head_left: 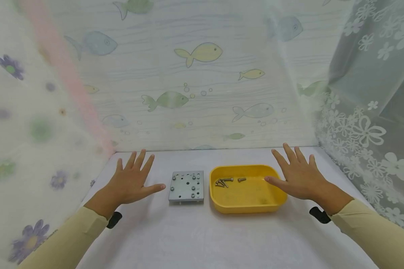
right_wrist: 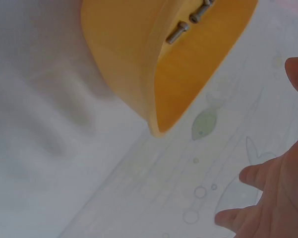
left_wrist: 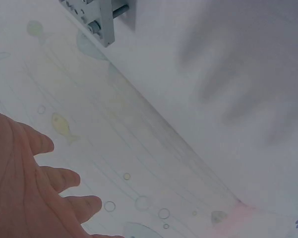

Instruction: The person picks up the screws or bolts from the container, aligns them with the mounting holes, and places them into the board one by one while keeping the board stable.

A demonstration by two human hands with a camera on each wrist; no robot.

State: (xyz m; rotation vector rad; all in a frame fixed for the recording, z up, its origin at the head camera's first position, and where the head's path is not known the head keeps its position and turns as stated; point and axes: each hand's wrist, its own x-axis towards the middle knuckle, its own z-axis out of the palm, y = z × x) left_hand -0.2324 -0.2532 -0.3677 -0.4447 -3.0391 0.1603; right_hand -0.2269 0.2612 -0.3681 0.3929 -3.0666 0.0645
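Observation:
My left hand hovers above the table, fingers spread, holding nothing. Just right of its thumb is a square metal plate with drilled holes and several socket-head screws standing in it; screw ends poke out below. In the left wrist view a corner of this plate shows at the top. On the other side, my right hand is spread out and empty, its thumb overlapping the right rim of a yellow tray in the head view. Several loose screws lie at the tray's back left, with another screw beside them.
A white table carries the plate and tray side by side. Behind it hangs a fish-print curtain. A flower-print sheet closes the left side, and a lace-patterned sheer sheet the right. Dark wrist bands sit at both cuffs.

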